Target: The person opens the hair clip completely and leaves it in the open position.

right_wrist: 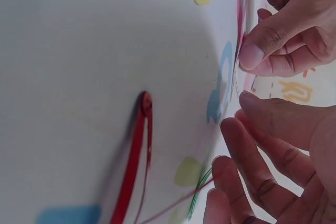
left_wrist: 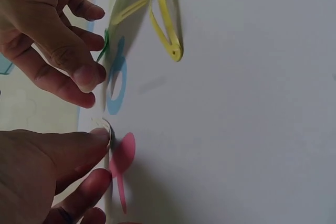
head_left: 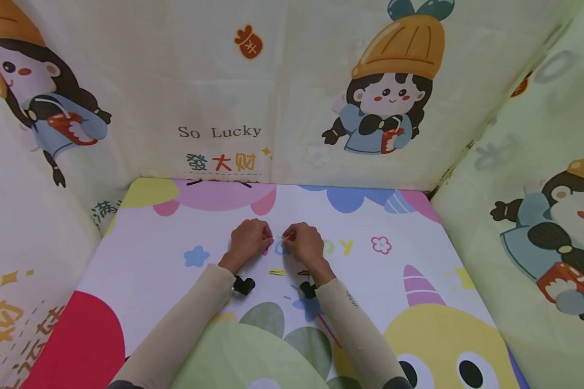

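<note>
Yellow hair clip, one item, lay flat on the tabletop, seen by me from the head view just below and between the two hands, touching neither. Red hair clip, one item, lay on the tabletop just beside my right wrist, also untouched. Left hand rested in the middle of the tabletop with fingers curled, thumb and forefinger pinching one end of a small pale clip; the clip was so thin and light that I could make out only its rounded end in the left wrist view. Right hand sat just beside the left, knuckles nearly meeting, its fingertips closed on the other end of the same pale clip, which was held between both hands just above the printed blue ring. Pink petal print lay directly under the left thumb. Tabletop covering: white sheet with cartoon flowers, letters and a yellow creature. Surround: cream fabric walls printed with a hatted cartoon girl and the words "So Lucky". Beige sleeves covered both forearms to the wrists.
</note>
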The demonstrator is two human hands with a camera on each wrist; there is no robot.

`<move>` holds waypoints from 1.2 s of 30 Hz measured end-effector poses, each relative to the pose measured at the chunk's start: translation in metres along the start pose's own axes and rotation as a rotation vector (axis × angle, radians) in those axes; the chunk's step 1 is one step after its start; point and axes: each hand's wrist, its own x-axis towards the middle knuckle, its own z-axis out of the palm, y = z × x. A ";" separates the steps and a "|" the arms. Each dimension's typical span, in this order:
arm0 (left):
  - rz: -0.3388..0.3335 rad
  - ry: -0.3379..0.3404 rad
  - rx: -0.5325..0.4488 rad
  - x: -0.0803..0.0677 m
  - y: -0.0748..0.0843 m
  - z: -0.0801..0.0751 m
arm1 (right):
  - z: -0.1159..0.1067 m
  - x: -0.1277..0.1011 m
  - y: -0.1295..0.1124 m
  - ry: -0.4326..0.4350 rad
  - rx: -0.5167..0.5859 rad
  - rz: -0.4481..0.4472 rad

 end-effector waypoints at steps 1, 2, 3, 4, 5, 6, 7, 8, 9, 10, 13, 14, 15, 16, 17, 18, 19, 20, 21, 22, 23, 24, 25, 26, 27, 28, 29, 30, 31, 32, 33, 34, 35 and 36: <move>-0.003 -0.006 0.001 0.000 0.001 0.000 | 0.000 0.000 0.000 0.000 0.001 0.002; -0.007 -0.010 0.001 -0.001 0.002 -0.001 | 0.000 0.000 0.000 0.000 0.003 0.004; -0.010 -0.015 0.002 -0.001 0.002 -0.002 | 0.000 0.000 0.000 -0.001 0.005 0.005; -0.013 -0.021 0.003 -0.001 0.003 -0.002 | 0.000 0.000 0.000 -0.002 0.005 0.004; -0.015 -0.026 0.005 -0.001 0.003 -0.003 | 0.000 0.000 -0.001 -0.001 0.004 0.003; -0.015 -0.029 0.007 -0.001 0.003 -0.003 | 0.001 0.001 -0.001 -0.001 0.004 0.002; -0.015 -0.033 0.008 -0.001 0.003 -0.003 | 0.001 0.001 -0.001 -0.001 0.004 0.000; -0.014 -0.038 0.008 -0.001 0.004 -0.003 | 0.001 0.001 -0.001 0.001 0.003 -0.001; -0.014 -0.043 0.004 -0.001 0.004 -0.003 | 0.001 0.001 -0.001 0.002 0.001 -0.002; -0.014 -0.048 0.003 -0.001 0.004 -0.003 | 0.001 0.001 -0.001 0.005 -0.003 -0.005; -0.009 -0.060 -0.008 -0.001 0.003 -0.002 | 0.001 0.000 -0.001 0.015 -0.013 -0.012; -0.008 -0.064 -0.014 0.000 0.003 -0.002 | 0.000 0.000 -0.001 0.017 -0.015 -0.013; -0.006 -0.067 -0.021 0.000 0.003 -0.002 | 0.000 0.000 0.000 0.019 -0.017 -0.014; -0.004 -0.069 -0.027 0.000 0.003 -0.002 | 0.000 0.000 0.000 0.023 -0.020 -0.017; -0.003 -0.071 -0.035 0.000 0.003 -0.002 | 0.000 0.000 0.000 0.023 -0.018 -0.018; -0.001 -0.073 -0.040 0.000 0.003 -0.002 | 0.000 0.000 0.000 0.023 -0.016 -0.018; 0.001 -0.073 -0.047 0.000 0.003 -0.002 | 0.000 0.000 0.001 0.023 -0.017 -0.018; 0.004 -0.072 -0.053 0.000 0.003 -0.002 | 0.000 0.000 0.001 0.024 -0.016 -0.018; 0.006 -0.071 -0.058 -0.001 0.003 -0.002 | 0.000 -0.001 0.002 0.025 -0.017 -0.019; 0.008 -0.069 -0.062 -0.001 0.003 -0.002 | 0.000 -0.001 0.002 0.026 -0.019 -0.019; 0.010 -0.067 -0.066 -0.002 0.003 -0.002 | 0.000 -0.001 0.002 0.026 -0.018 -0.019; 0.013 -0.066 -0.071 -0.002 0.003 -0.002 | 0.000 -0.001 0.003 0.026 -0.019 -0.020; 0.016 -0.065 -0.075 -0.003 0.003 -0.002 | 0.000 -0.001 0.003 0.026 -0.019 -0.020; 0.018 -0.063 -0.080 -0.004 0.003 -0.002 | 0.000 -0.001 0.003 0.025 -0.016 -0.020; 0.021 -0.061 -0.084 -0.004 0.003 -0.002 | -0.001 -0.001 0.003 0.021 -0.013 -0.020; 0.023 -0.058 -0.087 -0.005 0.003 -0.002 | -0.001 -0.002 0.003 0.019 -0.008 -0.020; 0.026 -0.054 -0.091 -0.006 0.003 -0.002 | -0.001 -0.002 0.004 0.015 -0.001 -0.020; 0.028 -0.050 -0.094 -0.006 0.003 -0.002 | -0.002 -0.002 0.004 0.011 0.008 -0.021; 0.029 -0.045 -0.101 -0.007 0.003 -0.002 | -0.003 -0.003 0.004 0.009 0.018 -0.022; 0.031 -0.039 -0.107 -0.008 0.004 -0.003 | -0.004 -0.003 0.004 0.008 0.032 -0.026; 0.033 -0.032 -0.115 -0.009 0.003 -0.003 | -0.005 -0.004 0.004 0.008 0.048 -0.033; 0.033 -0.024 -0.126 -0.010 0.003 -0.004 | -0.006 -0.004 0.004 0.009 0.066 -0.041; 0.034 -0.014 -0.138 -0.011 0.003 -0.004 | -0.007 -0.005 0.004 0.009 0.086 -0.050; 0.037 -0.004 -0.149 -0.012 0.002 -0.005 | -0.009 -0.006 0.005 0.013 0.106 -0.063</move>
